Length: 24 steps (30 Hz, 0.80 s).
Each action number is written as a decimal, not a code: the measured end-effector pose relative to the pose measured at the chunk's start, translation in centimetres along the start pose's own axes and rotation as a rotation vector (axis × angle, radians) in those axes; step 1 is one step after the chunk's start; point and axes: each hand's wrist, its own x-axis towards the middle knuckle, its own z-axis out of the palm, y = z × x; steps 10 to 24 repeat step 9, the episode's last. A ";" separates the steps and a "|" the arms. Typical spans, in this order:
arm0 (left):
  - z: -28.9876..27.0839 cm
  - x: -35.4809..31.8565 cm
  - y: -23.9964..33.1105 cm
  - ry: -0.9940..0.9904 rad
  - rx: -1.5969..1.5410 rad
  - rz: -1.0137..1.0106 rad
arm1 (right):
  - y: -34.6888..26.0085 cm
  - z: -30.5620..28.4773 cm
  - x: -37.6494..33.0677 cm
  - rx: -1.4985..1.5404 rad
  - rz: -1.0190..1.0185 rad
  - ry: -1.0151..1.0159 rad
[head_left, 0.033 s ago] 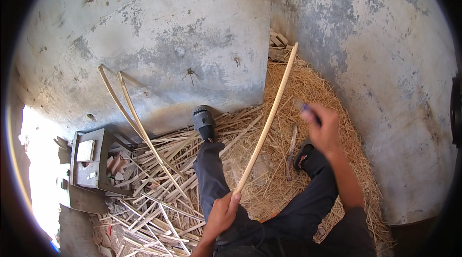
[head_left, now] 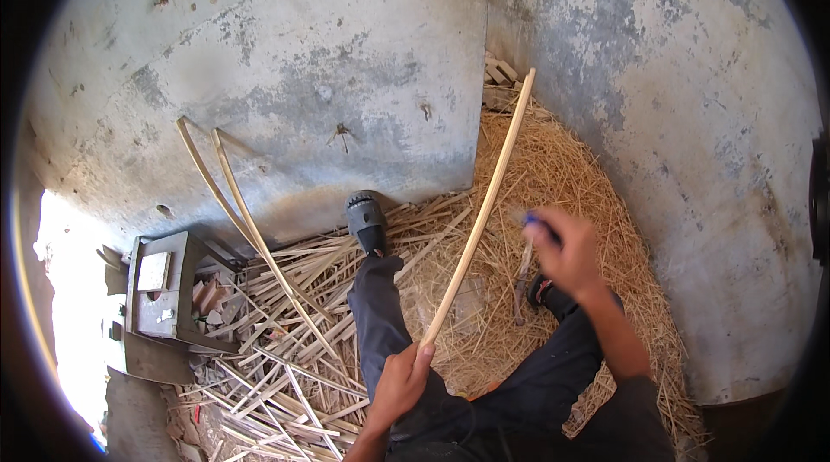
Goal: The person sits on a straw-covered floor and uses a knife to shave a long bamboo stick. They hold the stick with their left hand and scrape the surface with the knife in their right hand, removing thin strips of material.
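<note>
My left hand (head_left: 399,386) is closed round the lower end of a long pale wooden strip (head_left: 481,222). The strip slants up and to the right, its far end near the corner of the walls. To the right of it, my right hand (head_left: 572,256) grips a small blue-handled tool (head_left: 538,222). Motion smears the tool's tip, so its kind is not clear. A gap shows between tool and strip. Dry straw and shavings (head_left: 553,155) cover the ground beneath both hands.
Two long strips (head_left: 246,222) lean on the left wall (head_left: 285,56). Many loose strips (head_left: 298,375) litter the floor at left, beside an overturned wooden stool (head_left: 164,289). A stick-like piece (head_left: 522,289) lies by my right foot. My left shoe (head_left: 367,218) rests near the wall.
My right hand, with the blue-handled tool, has moved left and slightly down, closer to the strip. The strip's far end has risen a little; my left hand stays put.
</note>
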 end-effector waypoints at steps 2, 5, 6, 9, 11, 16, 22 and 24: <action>0.1 0.7 1.4 0.034 -0.027 0.026 | -2.0 2.1 -2.6 0.028 -0.135 -0.093; 0.4 1.1 2.1 0.052 -0.033 0.047 | -4.1 2.6 -3.7 -0.001 -0.133 -0.205; 0.4 1.1 2.2 0.057 -0.029 0.053 | -4.3 2.6 -3.7 -0.010 -0.124 -0.230; 1.0 1.2 2.1 0.077 0.019 0.104 | -4.3 2.7 -3.6 0.031 -0.091 -0.226; 1.0 1.2 2.1 0.077 0.019 0.104 | -4.3 2.7 -3.6 0.031 -0.091 -0.226; 1.0 1.2 2.1 0.077 0.019 0.104 | -4.3 2.7 -3.6 0.031 -0.091 -0.226; 1.0 1.2 2.1 0.077 0.019 0.104 | -4.3 2.7 -3.6 0.031 -0.091 -0.226; 1.0 1.2 2.1 0.077 0.019 0.104 | -4.3 2.7 -3.6 0.031 -0.091 -0.226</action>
